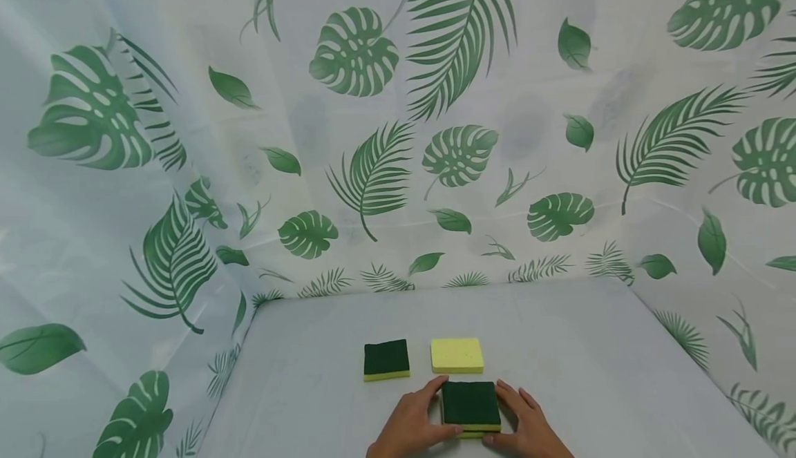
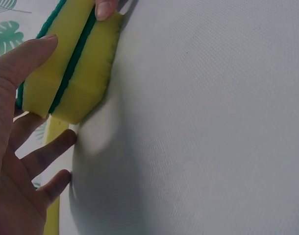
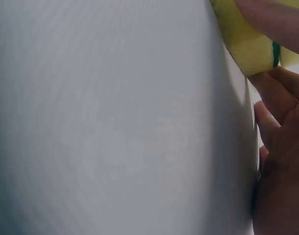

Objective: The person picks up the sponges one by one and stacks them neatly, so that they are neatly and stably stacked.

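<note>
Two green-and-yellow sponges lie stacked, green sides up, near the front of the table. Of the upper sponge (image 1: 470,403) mostly the dark green face shows; the lower sponge (image 2: 93,73) peeks out beneath it. My left hand (image 1: 410,420) pinches the upper sponge from the left, thumb on its near side and index finger at the far corner. From the right, my right hand (image 1: 525,423) holds the stack, its thumb low on the near side by the lower sponge (image 3: 250,49). The left hand's other fingers are spread apart.
Behind the stack are a sponge with its green side up (image 1: 386,359) and, to its right, a sponge with its yellow side up (image 1: 457,355). A white table (image 1: 311,347) carries everything. Leaf-patterned curtains (image 1: 398,251) hang behind and at both sides.
</note>
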A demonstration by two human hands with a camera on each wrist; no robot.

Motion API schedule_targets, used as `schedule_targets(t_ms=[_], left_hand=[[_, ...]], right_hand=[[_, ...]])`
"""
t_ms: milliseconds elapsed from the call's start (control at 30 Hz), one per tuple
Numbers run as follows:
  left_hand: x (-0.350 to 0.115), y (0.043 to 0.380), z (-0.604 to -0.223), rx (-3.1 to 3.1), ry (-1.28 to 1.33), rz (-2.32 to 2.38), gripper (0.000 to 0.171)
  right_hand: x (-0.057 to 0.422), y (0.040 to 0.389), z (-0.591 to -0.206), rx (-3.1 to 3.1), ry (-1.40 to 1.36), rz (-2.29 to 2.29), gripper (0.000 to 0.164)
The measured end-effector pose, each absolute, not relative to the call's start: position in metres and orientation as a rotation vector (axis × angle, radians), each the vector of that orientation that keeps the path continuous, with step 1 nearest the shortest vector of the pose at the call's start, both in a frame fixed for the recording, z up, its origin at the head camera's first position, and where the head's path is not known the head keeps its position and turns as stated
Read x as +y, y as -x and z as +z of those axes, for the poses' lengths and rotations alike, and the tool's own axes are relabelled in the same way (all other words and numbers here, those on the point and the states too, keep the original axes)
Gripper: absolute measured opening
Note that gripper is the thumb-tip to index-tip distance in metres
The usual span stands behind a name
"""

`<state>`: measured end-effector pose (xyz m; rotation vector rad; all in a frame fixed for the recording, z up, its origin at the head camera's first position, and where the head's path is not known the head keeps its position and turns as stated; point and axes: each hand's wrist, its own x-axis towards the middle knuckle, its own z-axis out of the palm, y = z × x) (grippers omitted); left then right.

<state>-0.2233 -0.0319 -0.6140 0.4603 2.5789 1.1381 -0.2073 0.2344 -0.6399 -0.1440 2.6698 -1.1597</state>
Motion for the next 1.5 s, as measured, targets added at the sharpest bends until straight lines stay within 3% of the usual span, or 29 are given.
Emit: schedule_targets(t_ms=[567, 1500], left_hand=[[-0.029, 0.216, -0.617, 2.527, -0.34, 1.341, 0.106], [-0.079, 0.238, -0.605, 2.793, -0.362, 1.426, 0.097]], right_hand=[[0.234, 0.207, -0.639, 2.68, 0.1, -1.153, 0.105], [0.23, 0.207, -0.638, 2.626, 0.039, -1.227, 0.107]])
